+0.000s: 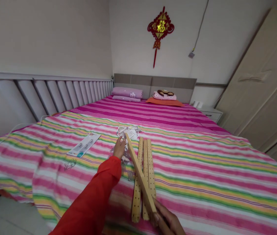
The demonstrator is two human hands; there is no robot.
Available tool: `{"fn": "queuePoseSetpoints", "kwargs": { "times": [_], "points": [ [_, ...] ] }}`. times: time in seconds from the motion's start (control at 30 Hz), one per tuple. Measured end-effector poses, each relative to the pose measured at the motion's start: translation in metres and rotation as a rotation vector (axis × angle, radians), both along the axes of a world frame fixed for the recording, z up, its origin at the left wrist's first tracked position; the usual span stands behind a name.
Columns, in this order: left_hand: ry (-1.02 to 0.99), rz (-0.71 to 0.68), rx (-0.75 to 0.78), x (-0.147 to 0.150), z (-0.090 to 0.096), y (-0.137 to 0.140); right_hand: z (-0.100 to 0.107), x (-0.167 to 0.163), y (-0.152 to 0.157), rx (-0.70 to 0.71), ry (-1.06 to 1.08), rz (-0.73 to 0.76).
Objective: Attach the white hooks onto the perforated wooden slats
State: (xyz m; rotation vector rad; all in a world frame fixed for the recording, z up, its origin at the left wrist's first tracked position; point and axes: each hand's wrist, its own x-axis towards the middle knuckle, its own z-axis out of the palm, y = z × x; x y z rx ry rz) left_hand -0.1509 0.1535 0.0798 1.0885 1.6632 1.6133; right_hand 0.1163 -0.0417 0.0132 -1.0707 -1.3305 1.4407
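My right hand (166, 217) grips the near end of a long wooden strip (139, 173), which slants up and away to the left. Beneath it, several pale wooden strips with rows of small holes (151, 166) lie side by side on the striped bedspread. My left hand (119, 148), in a red sleeve, is beside the strip's far end, over a heap of small clear plastic packets (125, 156). Its fingers are bent together; what they hold, if anything, is too small to make out. Printed papers (132, 132) lie just beyond.
To the left lies a flat blister card (84, 145), with a thin tangled loop (70, 164) near it. Folded purple bedding (127, 93) and a pink bundle (164, 95) sit by the headboard (138, 80). A white radiator (55, 94) runs along the left wall.
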Motion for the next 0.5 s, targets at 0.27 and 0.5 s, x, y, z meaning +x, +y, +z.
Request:
{"fn": "queuePoseSetpoints", "kwargs": {
  "times": [0.27, 0.5],
  "points": [
    [0.015, -0.017, 0.066, -0.011, -0.002, 0.012, 0.0, 0.005, 0.002, -0.052, -0.009, 0.044],
    [-0.095, -0.068, 0.048, -0.01, 0.0, 0.01, 0.001, 0.001, -0.009, -0.013, -0.042, -0.031]
  ]
}}
